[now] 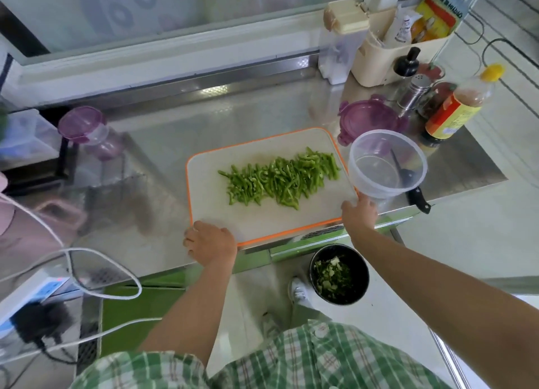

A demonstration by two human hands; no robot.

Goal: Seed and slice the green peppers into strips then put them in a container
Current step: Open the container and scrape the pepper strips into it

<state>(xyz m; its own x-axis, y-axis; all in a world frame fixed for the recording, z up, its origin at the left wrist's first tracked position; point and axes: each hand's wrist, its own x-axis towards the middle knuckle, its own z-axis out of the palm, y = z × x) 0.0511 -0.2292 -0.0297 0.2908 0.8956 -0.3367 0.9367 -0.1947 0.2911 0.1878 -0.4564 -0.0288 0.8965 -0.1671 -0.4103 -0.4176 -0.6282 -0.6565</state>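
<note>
**One Transfer Left: Strips Into Container**

All pepper strips (280,178) lie heaped mid-board on the cutting board (262,219); none are in the container (361,181) yet. My left hand (211,242) curls over the board's near-left corner. My right hand (358,215) grips the clear container at its base, against the board's right edge. I judge it best to set the rim below board level, then sweep rightward. The heap's long axis runs near-left to far-right, its far end pointing at the container.

The board (262,216) lies bare toward its near edge; container (388,164), knife (418,200) and bottles (455,111) crowd its right.
</note>
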